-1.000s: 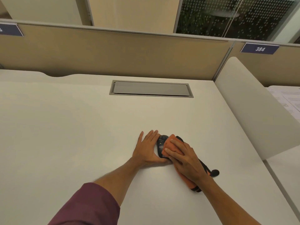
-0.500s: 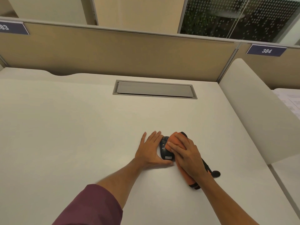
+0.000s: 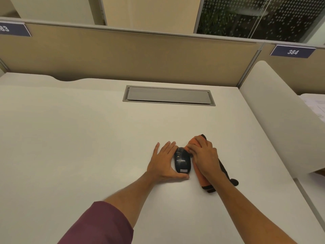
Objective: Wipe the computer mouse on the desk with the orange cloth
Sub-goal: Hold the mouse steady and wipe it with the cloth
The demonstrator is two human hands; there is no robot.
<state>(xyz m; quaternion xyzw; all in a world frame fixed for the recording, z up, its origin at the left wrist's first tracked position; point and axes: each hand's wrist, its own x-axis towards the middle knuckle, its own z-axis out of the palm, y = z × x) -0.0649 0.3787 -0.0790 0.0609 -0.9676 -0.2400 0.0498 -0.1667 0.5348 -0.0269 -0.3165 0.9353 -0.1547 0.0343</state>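
Now: left hand [image 3: 163, 162] flat, open vs mouse [image 3: 182, 161] (bracing); right hand [image 3: 204, 155] presses orange cloth [image 3: 202, 180].

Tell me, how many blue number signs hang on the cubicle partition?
2. One sign sits at the far left of the partition, cut off by the frame edge; the other, reading 384, is at the far right. Others may lie outside the view.
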